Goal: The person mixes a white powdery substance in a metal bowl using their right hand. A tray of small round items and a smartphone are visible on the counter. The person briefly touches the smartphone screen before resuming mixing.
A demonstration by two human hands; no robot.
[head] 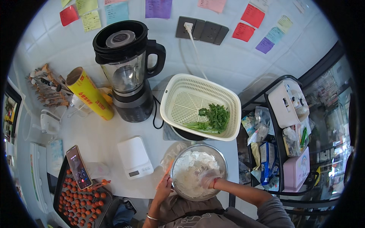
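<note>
A steel mixing bowl (224, 159) sits at the front edge of the white table, with white flour (196, 156) and a paler beige, crumbly mass inside. My left hand (164, 186) grips its left rim. A thin orange strip (169, 168), perhaps a utensil handle, runs beside that hand against the bowl. My right hand (207, 178) wears a clear plastic glove and reaches down into the flour; its fingers are partly buried, so their closure is unclear. Crumpled clear plastic (174, 154) lies just left of the bowl.
Behind the bowl, a cream plastic basket (174, 88) holds leafy greens (218, 118). Left stand a kitchen scale (135, 158), a blender (132, 99), a yellow film roll (89, 94) and a phone (78, 168). A tray (104, 203) carries small red fruits. A black shelf cart (281, 159) is at right.
</note>
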